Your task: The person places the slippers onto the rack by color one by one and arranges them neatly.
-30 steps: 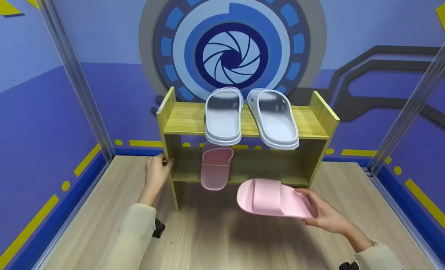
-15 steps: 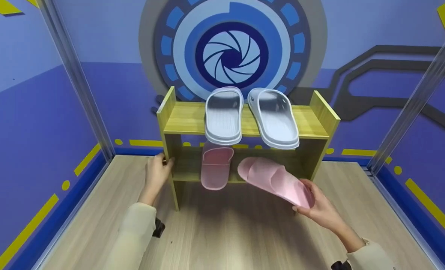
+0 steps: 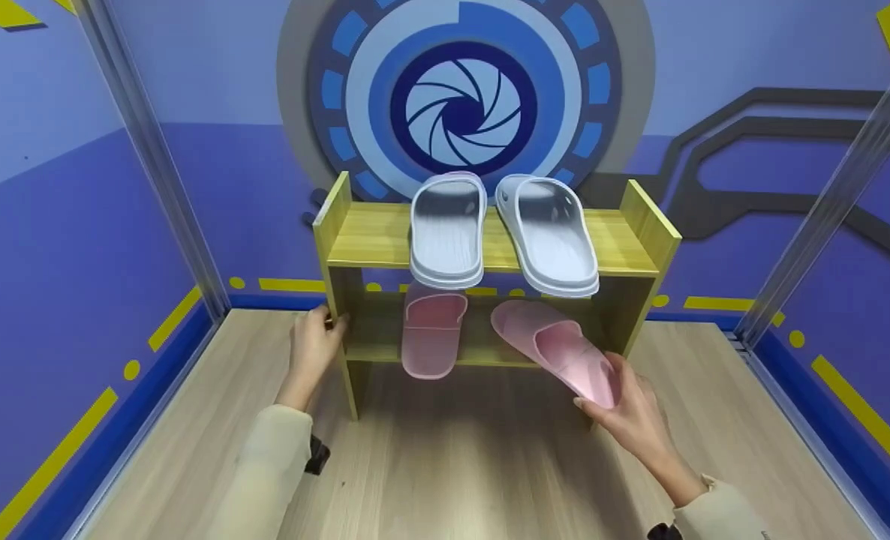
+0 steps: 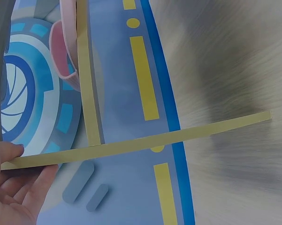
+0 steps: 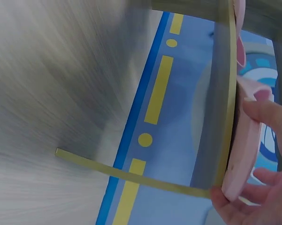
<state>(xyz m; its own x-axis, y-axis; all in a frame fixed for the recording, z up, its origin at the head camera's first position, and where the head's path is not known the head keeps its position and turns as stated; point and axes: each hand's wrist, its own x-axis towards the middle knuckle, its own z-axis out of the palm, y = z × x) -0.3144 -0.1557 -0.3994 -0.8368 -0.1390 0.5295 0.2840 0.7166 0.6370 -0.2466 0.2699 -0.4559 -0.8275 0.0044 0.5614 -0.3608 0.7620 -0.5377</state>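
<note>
A wooden shoe rack (image 3: 374,238) stands in the middle of the head view. My left hand (image 3: 315,341) grips the edge of its left side panel, thumb and fingers on opposite faces in the left wrist view. In my right hand (image 3: 635,412) a pink slipper (image 3: 569,358) is held by the heel end. Its toe points into the lower shelf, slanting up and left; in the right wrist view the slipper (image 5: 246,145) lies along the shelf's edge. Another pink slipper (image 3: 431,349) rests on that shelf to the left, heel outward.
Two pale grey clogs (image 3: 554,244) sit on the top shelf, their heels over its front edge. Something pink shows slightly behind the left one. Wood-look floor (image 3: 445,480) spreads around the rack. Blue patterned walls (image 3: 220,195) and metal posts (image 3: 152,150) enclose the sides and back.
My right hand has carried the pink slipper up and inward from in front of the rack to the lower shelf, turning its toe toward the back. The left hand stays put.
</note>
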